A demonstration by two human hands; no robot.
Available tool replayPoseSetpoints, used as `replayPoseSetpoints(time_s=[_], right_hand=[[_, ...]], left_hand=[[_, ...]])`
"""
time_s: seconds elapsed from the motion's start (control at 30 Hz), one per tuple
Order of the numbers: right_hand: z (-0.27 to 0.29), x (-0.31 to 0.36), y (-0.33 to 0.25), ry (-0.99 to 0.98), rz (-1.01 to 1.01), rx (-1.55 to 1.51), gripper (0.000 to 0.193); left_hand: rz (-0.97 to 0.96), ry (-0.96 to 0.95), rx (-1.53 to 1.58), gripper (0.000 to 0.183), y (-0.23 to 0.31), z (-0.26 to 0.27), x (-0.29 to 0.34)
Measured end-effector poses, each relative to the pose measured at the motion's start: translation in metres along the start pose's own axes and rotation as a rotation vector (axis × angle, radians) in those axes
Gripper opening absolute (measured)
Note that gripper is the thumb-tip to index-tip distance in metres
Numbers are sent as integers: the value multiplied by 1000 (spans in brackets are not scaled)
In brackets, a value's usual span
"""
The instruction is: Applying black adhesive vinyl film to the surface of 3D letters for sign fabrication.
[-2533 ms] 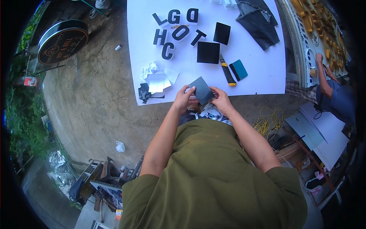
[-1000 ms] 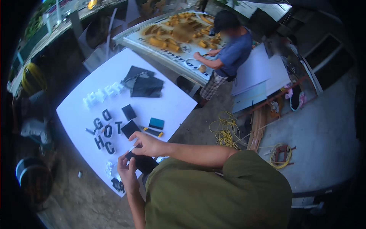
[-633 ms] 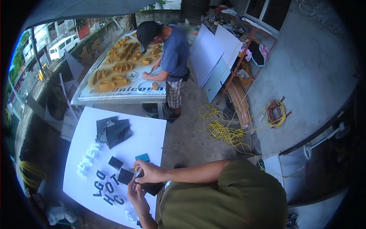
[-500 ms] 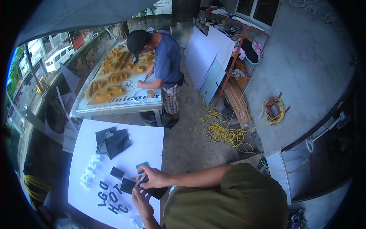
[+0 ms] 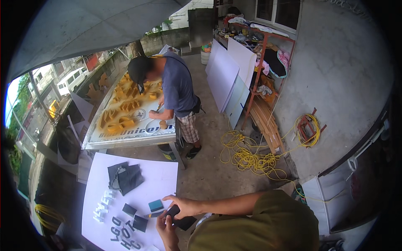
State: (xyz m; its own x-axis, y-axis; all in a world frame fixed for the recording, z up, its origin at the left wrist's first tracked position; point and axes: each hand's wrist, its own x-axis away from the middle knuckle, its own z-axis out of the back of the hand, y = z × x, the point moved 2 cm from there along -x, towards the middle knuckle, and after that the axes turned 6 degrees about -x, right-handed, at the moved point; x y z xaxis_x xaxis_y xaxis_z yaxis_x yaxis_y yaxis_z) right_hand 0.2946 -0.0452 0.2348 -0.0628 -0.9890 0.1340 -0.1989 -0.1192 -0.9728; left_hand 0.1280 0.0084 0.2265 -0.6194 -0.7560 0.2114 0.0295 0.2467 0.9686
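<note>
My right hand [image 5: 187, 207] reaches in from the right, its thumb and fingers gripping a small dark rectangular piece [image 5: 173, 211]. Below it my left hand [image 5: 167, 231] closes its fingertips on the same piece. Both hands are over the right edge of a white sheet-topped table [image 5: 157, 175]. Close by lie a teal block [image 5: 155, 205], what looks like a utility knife [image 5: 154, 215], and dark squares [image 5: 140, 223] that resemble sandpaper. Another dark sheet [image 5: 186, 222] shows partly beneath my right hand.
Dark cut-out letters [image 5: 124, 230], white letters [image 5: 103, 205] and a crumpled dark cloth [image 5: 125, 177] lie on the table. Beyond, a person [image 5: 171, 83] works at a sign board [image 5: 125, 144] with yellow-brown letters. Yellow cable [image 5: 253, 157] coils on the floor to the right.
The whole view has shifted, with the table lower in it. My hands have turned the dark piece, showing its broad face more. The teal block is less covered by my right hand.
</note>
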Motion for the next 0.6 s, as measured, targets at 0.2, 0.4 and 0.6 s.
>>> replayPoseSetpoints(time_s=[0.2,0.4,0.6], right_hand=[[46,42,-8,-108,-14,-75,92],[88,75,1,-87,-11,-284,86],[116,98,-5,11,-12,-383,80]], left_hand=[[-3,-37,-97,39,-6,-46,8],[8,-19,-11,36,-7,-99,6],[-68,5,4,37,0,-139,-3]])
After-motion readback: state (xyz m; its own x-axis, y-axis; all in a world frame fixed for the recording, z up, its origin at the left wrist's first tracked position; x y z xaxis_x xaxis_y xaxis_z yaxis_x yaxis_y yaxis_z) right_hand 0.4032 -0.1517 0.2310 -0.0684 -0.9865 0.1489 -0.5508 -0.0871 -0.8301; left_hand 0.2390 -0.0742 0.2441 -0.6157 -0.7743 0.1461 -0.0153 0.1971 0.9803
